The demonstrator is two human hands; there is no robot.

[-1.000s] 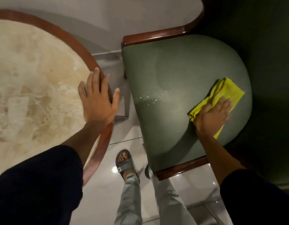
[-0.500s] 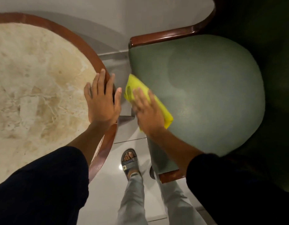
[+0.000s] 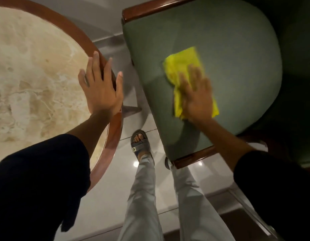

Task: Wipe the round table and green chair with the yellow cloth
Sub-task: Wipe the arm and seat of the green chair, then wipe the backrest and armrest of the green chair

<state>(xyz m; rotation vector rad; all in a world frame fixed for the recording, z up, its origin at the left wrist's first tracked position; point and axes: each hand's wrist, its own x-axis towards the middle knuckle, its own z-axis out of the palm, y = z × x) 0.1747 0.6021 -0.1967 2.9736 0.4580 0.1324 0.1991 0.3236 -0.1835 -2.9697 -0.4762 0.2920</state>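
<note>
The yellow cloth [image 3: 183, 66] lies under the flat, spread right hand [image 3: 196, 100] on the green chair [image 3: 237, 58] seat, poking out beyond its fingertips; the open left hand [image 3: 102, 87] rests on the tabletop [image 3: 29, 66] rim.

Dark sleeves [image 3: 37, 180], pale grey trousers [image 3: 143, 202] — grey sandal [image 3: 140, 145] (open-toed).

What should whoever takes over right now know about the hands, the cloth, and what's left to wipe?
Left hand: flat and open, braced on the round table at its wooden rim.
Right hand: pressed flat on the yellow cloth, which lies on the green chair seat, blurred mid-stroke.
Done: chair wiping is underway; no visible crumbs on the seat.
Left: finish the seat. Whether the table has been wiped cannot be told from this view.
</note>
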